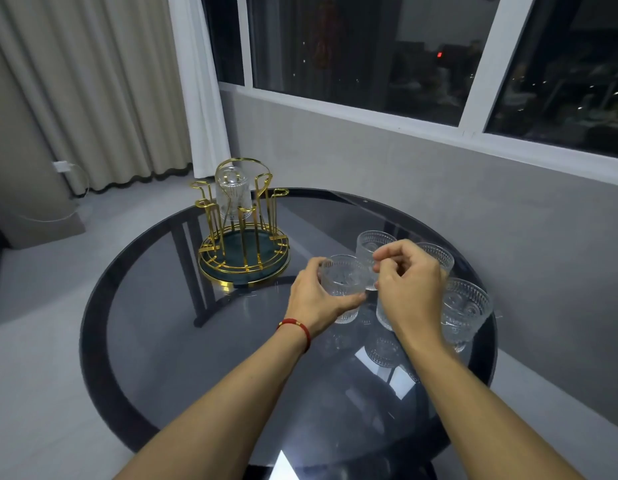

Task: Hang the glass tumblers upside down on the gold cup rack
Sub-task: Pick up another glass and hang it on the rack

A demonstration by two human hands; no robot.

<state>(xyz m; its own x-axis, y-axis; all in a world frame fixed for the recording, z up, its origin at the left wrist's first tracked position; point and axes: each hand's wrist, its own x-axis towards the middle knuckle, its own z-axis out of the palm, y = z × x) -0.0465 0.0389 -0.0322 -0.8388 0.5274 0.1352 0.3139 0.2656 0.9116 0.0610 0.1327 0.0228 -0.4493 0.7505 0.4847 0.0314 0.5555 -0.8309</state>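
The gold cup rack (243, 233) stands on a dark round tray at the table's far left, with a clear glass carafe (232, 192) in its middle and bare pegs around it. Several patterned glass tumblers stand upright at the table's right. My left hand (318, 299) is wrapped around the nearest-left tumbler (342, 278). My right hand (408, 282) hovers with curled fingers over another tumbler (383, 313), pinching near the rim of the one behind (370, 245). Whether it grips any glass is unclear. One more tumbler (465, 310) stands at the far right.
The round dark glass table (162, 323) has a black rim. A grey wall and a window sill run behind it to the right. Curtains hang at the back left, above a grey floor.
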